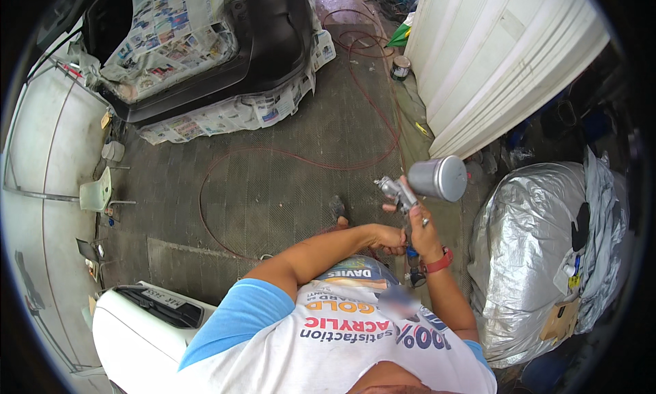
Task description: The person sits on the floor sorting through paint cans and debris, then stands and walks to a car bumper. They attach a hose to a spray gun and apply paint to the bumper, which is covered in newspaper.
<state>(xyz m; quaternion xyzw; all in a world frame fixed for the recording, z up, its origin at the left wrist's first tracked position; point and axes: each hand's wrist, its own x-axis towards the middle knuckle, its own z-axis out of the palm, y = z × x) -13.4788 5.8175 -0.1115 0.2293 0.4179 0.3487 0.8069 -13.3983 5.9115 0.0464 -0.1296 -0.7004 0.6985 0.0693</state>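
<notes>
Spray gun held up, both hands right of centre

Right hand (pixel 421 231) wrapped round the grip of a silver metal spray gun (pixel 404 194); forearm rises from lower right, red wristwatch (pixel 439 261) at the wrist. Gun sits right of centre, nozzle toward frame left, silver cylindrical cup (pixel 437 179) tilted out to the right. Left arm bent across the torso from lower left; left hand (pixel 391 239) closed, fingers curled, close below the gun beside a blue fitting (pixel 412 252). Whether it grips anything, cannot tell.

Room: dark grey textured floor (pixel 287 189) spreads mid-frame, a thin red hose (pixel 294 150) looping over it. Edges: dark, newspaper-masked vehicle body (pixel 273 46) upper left; white ribbed panel (pixel 485 59) upper right; bulky silver sheet cover (pixel 526 223) right; white car (pixel 130 332) lower left.
</notes>
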